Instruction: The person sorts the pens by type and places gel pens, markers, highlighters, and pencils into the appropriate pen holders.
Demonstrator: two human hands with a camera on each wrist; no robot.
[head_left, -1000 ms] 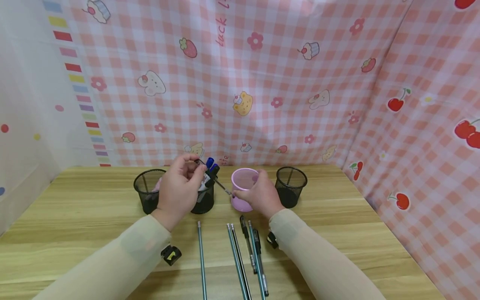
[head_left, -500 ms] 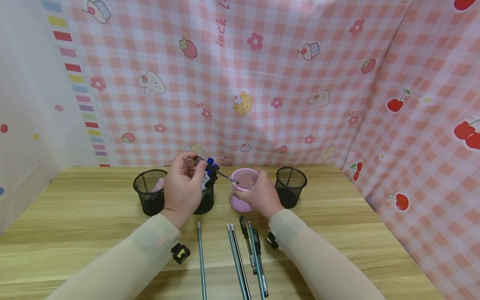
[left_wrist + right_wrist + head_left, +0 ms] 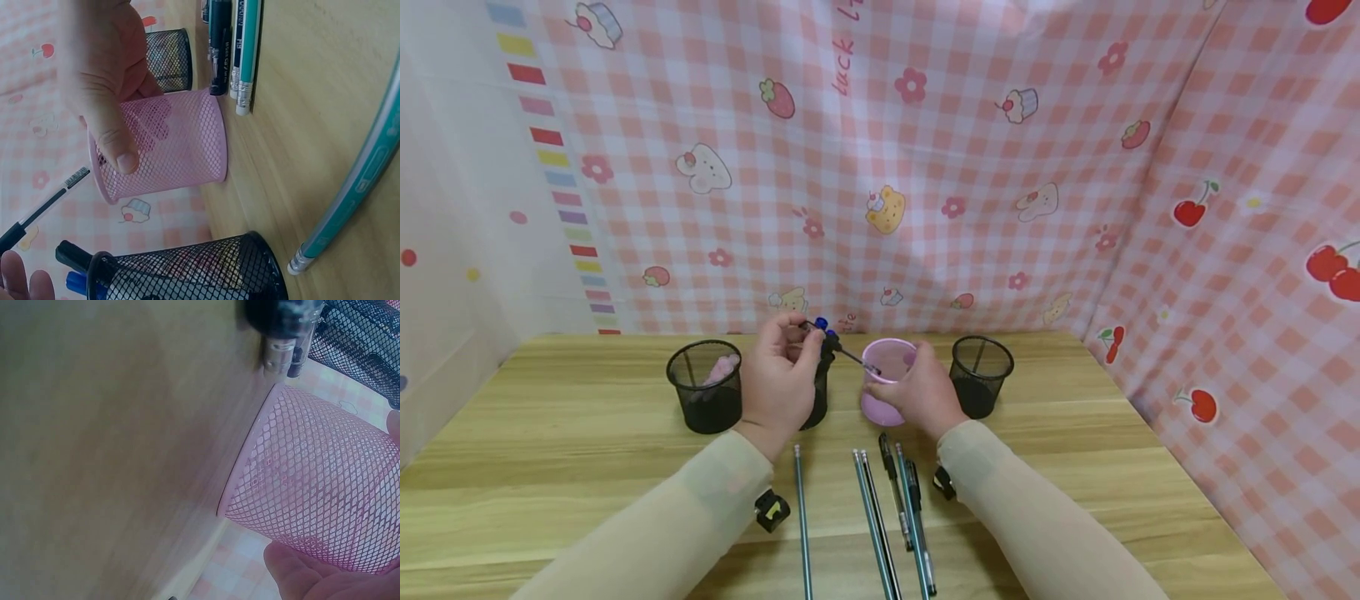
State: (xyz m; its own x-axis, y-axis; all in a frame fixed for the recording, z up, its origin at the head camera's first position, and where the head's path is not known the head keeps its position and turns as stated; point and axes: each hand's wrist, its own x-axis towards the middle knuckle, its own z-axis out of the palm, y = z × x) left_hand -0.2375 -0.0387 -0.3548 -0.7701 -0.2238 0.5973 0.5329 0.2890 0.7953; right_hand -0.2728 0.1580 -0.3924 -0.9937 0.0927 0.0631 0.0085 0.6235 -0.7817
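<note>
My left hand (image 3: 778, 379) pinches a clear-barrelled pen (image 3: 44, 207) by its black end, between thumb and fingers. The pen slants down to the right, its far end just above the rim of the pink mesh pen holder (image 3: 883, 408). Around that holder curls my right hand (image 3: 925, 390), thumb on the near side; the holder stands upright on the table. Partly hidden behind my left hand is a black mesh pen holder (image 3: 194, 269) with blue and black markers (image 3: 822, 325) in it.
Another black mesh holder (image 3: 703, 408) with something pink inside stands on the left, and one more black holder (image 3: 981, 392) is right of my right hand. Several pencils (image 3: 802, 517) and black-capped pens (image 3: 895, 492) lie on the wooden table (image 3: 587, 467) in front. A checked cloth (image 3: 880, 150) hangs behind.
My left hand has moved slightly right with the pen, whose far end rose from beside the pink holder to over its rim. The right hand stays put.
</note>
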